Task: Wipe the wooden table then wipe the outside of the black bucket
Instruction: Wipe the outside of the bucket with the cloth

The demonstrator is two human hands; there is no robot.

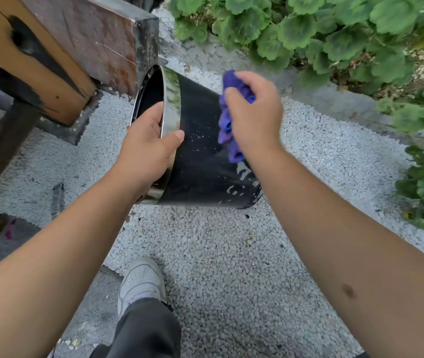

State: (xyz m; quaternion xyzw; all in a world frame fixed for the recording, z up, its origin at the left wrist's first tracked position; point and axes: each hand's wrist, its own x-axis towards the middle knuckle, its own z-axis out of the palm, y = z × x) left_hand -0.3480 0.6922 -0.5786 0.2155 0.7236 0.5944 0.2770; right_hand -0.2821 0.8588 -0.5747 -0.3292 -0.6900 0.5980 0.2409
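Observation:
The black bucket [200,156] is tipped on its side above the gravel, its chrome rim and open mouth turned left. My left hand [149,148] grips that rim, thumb on the outside wall and fingers inside. My right hand [254,117] holds a bunched purple cloth [227,122] against the bucket's outer wall near its upper right side. White specks and scuffs show on the black wall. The wooden table [38,55] stands at the upper left, with a brown top and dark streaks.
White gravel [231,254] covers the ground under the bucket. Green leafy plants [334,34] fill the top right and right edge. My white shoe [141,282] and dark trouser leg stand at the bottom centre. A dark table leg [1,146] slants down at the left.

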